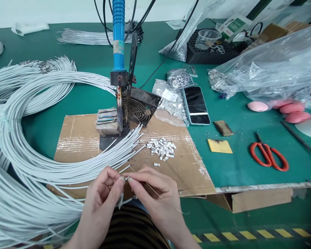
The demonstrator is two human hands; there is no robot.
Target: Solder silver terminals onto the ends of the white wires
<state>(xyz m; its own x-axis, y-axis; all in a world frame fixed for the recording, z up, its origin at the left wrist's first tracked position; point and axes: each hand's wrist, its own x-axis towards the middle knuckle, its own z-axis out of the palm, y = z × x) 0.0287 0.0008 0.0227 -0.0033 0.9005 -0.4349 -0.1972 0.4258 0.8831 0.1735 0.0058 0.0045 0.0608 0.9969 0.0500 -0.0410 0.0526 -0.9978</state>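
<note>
Close together at the cardboard's front edge, both hands are closed in a pinch. Between the thumb and fingers of my left hand (101,200) is a white cable (121,200), its end poking out towards the other hand. My right hand (155,193) grips the tip of that cable with thumb and forefinger; any small part there is hidden. A thin solder-like wire (162,198) runs across the right hand. Just beyond lie a loose small metal tab (157,164) and a pile of such tabs (162,148). Other cable ends (136,138) fan out beside them.
A blue-handled soldering iron (118,45) stands upright over a block (107,121), with a fan grille (137,109) behind. Coiled white cables (12,128) fill the left. To the right are a phone (196,103), a yellow sponge (219,146), red-handled scissors (268,155) and plastic bags (274,65).
</note>
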